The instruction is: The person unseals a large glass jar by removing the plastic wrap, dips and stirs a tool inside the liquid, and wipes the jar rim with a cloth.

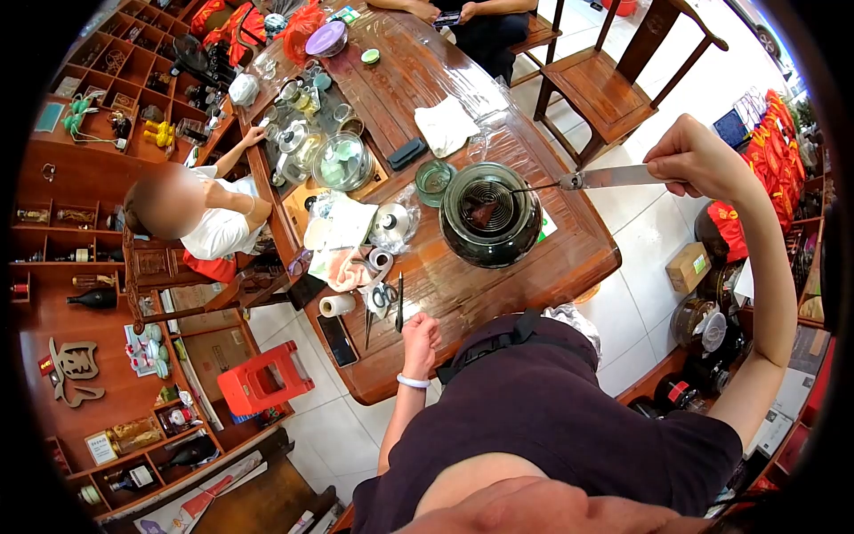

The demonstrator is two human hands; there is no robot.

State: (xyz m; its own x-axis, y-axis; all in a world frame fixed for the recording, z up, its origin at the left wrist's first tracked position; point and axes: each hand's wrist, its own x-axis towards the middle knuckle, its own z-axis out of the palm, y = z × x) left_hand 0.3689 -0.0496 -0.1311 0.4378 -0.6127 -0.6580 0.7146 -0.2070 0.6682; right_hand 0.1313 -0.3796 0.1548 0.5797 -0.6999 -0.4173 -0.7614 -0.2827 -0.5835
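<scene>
On the left, a co-worker in a white shirt (229, 233) is seen beside the wooden table (498, 307), with one hand (254, 135) placed at its edge. A dark phone (338, 342) is laid near the table's front corner, with a white roll (336, 305) just beside it. Farther back, a clear glass bowl (342, 162) is set among glassware. Scissors (382, 297) are seen next, near a metal lid (391, 224). The left hand (421, 333) is held at the table edge with its fingers curled closed, right by a thin black tool (399, 307); whether that tool is touched cannot be told. A green glass bowl (434, 180) is placed just left of the dark glass jar (491, 238), which is stood upright and open on the table, ringed lines and a reddish-brown piece being visible in its mouth. A long metal tool (614, 177) is gripped at its end by the fingers of the right hand (698, 162), held out beyond the table, and its thin tip is extended over the jar's rim
</scene>
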